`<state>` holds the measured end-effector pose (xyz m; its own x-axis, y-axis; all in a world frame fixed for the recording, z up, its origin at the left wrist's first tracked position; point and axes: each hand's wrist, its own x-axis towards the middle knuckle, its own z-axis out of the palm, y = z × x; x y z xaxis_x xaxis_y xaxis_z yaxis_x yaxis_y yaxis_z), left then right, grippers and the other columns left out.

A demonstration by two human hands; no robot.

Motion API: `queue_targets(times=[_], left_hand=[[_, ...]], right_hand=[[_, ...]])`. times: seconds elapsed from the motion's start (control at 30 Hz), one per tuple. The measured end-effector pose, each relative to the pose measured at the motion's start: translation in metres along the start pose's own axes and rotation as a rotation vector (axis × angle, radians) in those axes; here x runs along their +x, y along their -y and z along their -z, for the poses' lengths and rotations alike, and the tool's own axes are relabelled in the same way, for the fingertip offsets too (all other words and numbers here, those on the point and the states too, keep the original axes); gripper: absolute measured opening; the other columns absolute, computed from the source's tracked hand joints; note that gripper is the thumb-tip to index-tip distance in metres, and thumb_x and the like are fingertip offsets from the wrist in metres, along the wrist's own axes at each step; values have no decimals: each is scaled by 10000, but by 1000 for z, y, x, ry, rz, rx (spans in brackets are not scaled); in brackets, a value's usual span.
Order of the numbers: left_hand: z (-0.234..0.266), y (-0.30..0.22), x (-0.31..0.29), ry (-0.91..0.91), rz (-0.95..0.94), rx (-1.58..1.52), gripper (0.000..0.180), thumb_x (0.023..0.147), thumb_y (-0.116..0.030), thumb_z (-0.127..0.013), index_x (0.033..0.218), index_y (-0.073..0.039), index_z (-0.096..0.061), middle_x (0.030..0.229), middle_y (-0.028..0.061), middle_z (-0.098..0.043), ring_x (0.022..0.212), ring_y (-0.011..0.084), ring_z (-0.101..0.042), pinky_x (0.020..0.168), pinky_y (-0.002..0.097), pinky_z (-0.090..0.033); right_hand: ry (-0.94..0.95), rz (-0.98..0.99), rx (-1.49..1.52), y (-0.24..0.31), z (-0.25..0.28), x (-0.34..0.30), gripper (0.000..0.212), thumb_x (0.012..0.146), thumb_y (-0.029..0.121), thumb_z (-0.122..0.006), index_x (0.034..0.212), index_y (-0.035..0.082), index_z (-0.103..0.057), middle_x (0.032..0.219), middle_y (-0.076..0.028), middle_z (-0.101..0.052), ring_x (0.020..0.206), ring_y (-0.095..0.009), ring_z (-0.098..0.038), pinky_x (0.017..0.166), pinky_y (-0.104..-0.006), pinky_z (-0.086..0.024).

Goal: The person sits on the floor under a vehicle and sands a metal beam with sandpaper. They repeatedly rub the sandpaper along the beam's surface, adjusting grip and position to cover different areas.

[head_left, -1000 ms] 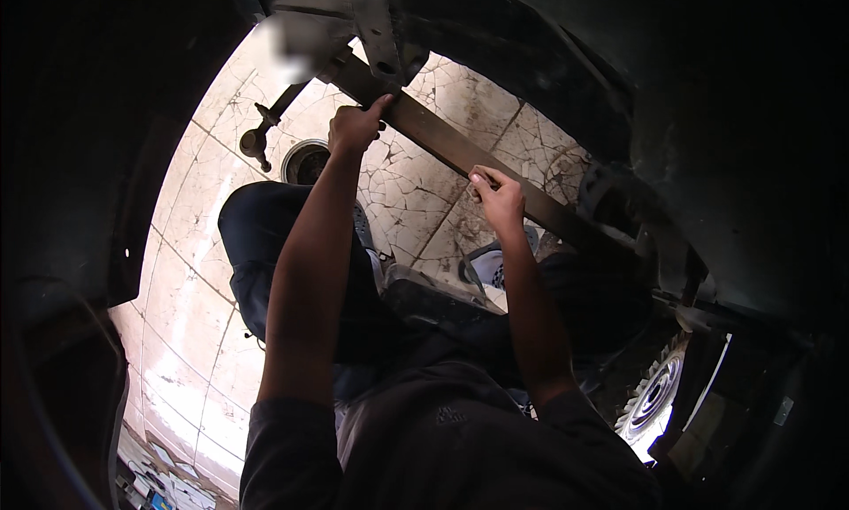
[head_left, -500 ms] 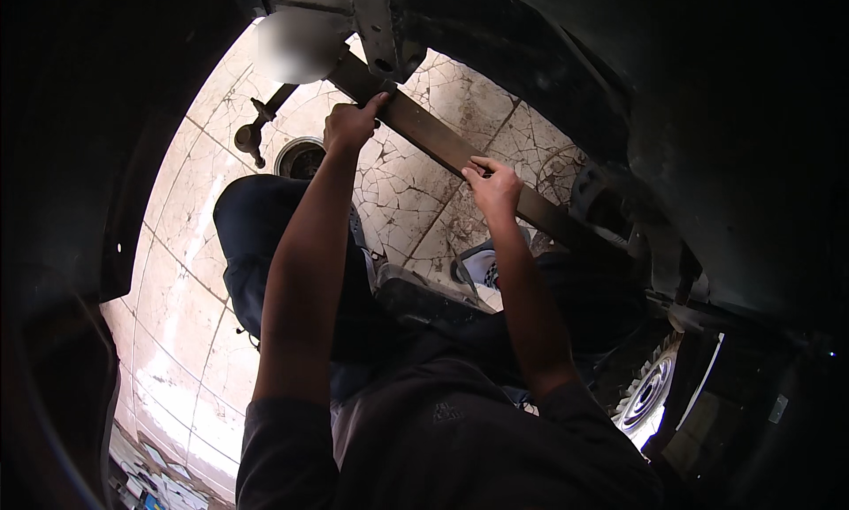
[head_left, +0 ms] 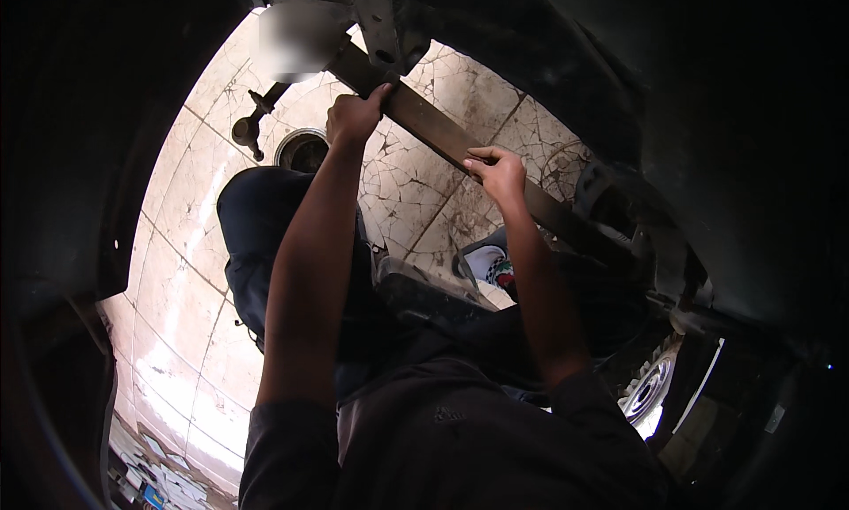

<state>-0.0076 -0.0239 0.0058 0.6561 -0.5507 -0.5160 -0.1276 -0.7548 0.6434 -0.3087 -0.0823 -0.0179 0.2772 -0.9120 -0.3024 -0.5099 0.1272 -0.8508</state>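
Long flat steel bar (head_left: 460, 143) runs diagonally under vehicle body, above cracked tiled floor (head_left: 177, 245). Left hand (head_left: 354, 119) and right hand (head_left: 497, 172) both clamped on it, apart. Looks heavy, rigid; grip edges, spaced wide.

Strong contrast: the cracked floor (head_left: 203, 271) is sunlit, nearly blown out at lower left, while the car underbody (head_left: 707, 112) around the rim falls into near black. Both arms show as dark shapes against it. Edges bend with fisheye distortion. A soft blurred patch (head_left: 292, 37) sits at top.
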Motion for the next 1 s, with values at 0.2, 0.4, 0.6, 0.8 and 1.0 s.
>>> queue_targets(times=[0.2,0.4,0.6,0.8,1.0], left_hand=[[-14,10,17,-232,-37,75,725,851,-747,-755,754,-30,-789,687,53,-742,544,147,-673,581,313,-560],[-6,3,8,-58,25,10,779,840,-769,-737,1036,-18,-795,1072,158,-761,1004,286,-706,868,408,-558],[-4,-1,-1,-123,5,13,727,846,-747,-753,924,-26,-806,916,109,-775,824,222,-712,726,358,-570],[-11,-3,0,-111,46,26,767,844,-756,-741,1031,-14,-798,1074,159,-774,1020,289,-719,867,411,-561],[-3,7,7,-53,-63,-40,696,856,-724,-761,831,-30,-814,788,39,-794,656,139,-720,584,302,-587]], right_hand=[[80,-97,86,12,-1,6,225,845,44,-881,1065,26,-835,909,-72,-820,690,-100,-721,633,-240,-575],[63,-143,78,15,8,-2,248,883,-21,-844,1123,-40,-788,909,-91,-774,683,-118,-678,603,-242,-566],[48,-156,330,5,-7,-2,266,902,-30,-827,1150,-90,-750,980,-126,-770,685,-133,-677,592,-250,-563],[6,-179,354,19,-17,-2,220,902,-41,-820,1111,-77,-763,898,-105,-766,643,-124,-681,530,-240,-547],[22,-166,288,-7,4,-9,263,905,-33,-825,1149,-93,-747,984,-120,-763,682,-136,-671,582,-256,-568]])
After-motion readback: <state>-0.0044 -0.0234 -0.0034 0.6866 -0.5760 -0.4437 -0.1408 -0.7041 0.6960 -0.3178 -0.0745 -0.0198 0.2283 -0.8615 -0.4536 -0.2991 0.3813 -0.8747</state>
